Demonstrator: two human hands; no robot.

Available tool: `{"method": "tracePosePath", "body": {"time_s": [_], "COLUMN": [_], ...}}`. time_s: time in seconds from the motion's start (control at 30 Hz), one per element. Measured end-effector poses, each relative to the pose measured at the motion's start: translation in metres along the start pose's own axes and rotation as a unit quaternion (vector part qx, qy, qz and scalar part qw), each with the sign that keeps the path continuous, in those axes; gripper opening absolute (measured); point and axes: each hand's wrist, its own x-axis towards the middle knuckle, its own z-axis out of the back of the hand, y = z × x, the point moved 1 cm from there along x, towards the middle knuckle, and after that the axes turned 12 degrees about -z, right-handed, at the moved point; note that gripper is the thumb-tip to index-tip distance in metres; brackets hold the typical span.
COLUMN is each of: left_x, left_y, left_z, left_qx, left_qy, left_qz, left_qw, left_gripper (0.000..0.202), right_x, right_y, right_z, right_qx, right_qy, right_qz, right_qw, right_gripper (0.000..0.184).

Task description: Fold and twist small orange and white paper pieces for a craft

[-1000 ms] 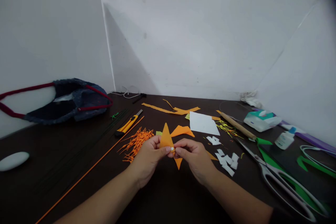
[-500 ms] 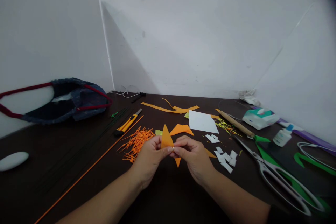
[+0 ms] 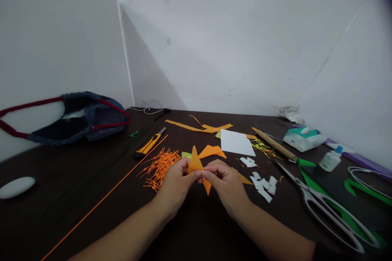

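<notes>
Pointed pieces of orange paper (image 3: 194,161) stand up and hang down between my two hands. My left hand (image 3: 177,179) is closed, pinching the paper between thumb and fingers. My right hand (image 3: 225,177) is closed too, its thumb and fingertips meeting the left ones at the paper's middle, where a tiny pale bit shows. Just behind the hands lies another folded orange paper piece (image 3: 212,151). Left of them is a heap of thin orange paper twists (image 3: 161,165). Small white paper pieces (image 3: 263,183) lie to the right.
A yellow cutter (image 3: 150,143) and a long orange stick (image 3: 113,189) lie left. Large scissors (image 3: 321,204), a glue bottle (image 3: 330,159), a wooden rod (image 3: 275,144) and a wipes pack (image 3: 303,138) are right. A white sheet (image 3: 235,142) lies behind. A denim bag (image 3: 104,116) stands far left.
Both hands stay in nearly the same place, still pinching the orange paper. The lower orange point shows slightly more between them. The whole view has shifted a little.
</notes>
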Motion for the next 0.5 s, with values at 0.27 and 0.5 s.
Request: {"method": "tracePosePath", "body": {"time_s": [0.27,0.5], "left_x": [0.0013,-0.0012], "left_y": [-0.0030,-0.0049], "left_z": [0.0014,0.0007], "left_qx": [0.047,-0.003], "left_qy": [0.005,0.026], "left_qz": [-0.007,0.019], "left_qw": [0.999,0.999], "left_gripper": [0.008,0.008], "right_x": [-0.0020,0.0018], "right_y": [0.0076,0.0053], "right_z": [0.0001,-0.0014], "right_qx": [0.012,0.130], "right_qy": [0.046,0.094], "right_qz": [-0.035,-0.097], "right_qw": [0.998,0.982], "right_gripper": [0.014,0.006]}}
